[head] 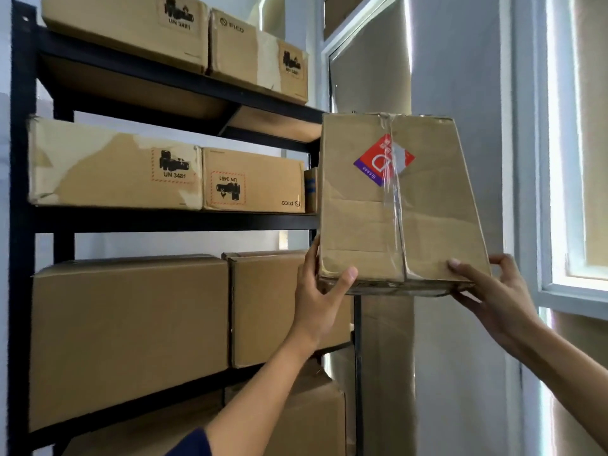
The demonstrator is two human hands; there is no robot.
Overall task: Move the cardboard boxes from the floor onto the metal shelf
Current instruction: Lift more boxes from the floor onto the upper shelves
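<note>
Box (pixel 394 205), taped, red sticker, held up in the air at the right end of the black metal shelf (pixel 171 220), level with its middle tier. Left hand (pixel 320 291) grips the bottom left corner, right hand (pixel 487 284) grips the bottom right corner. Other boxes (pixel 128 330) fill the tiers.

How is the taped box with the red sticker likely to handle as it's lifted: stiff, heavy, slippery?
The box looks creased and dented, so its walls probably flex. The left hand and right hand hold only its bottom corners, suggesting it is fairly light. Held tall, it may tip.
</note>
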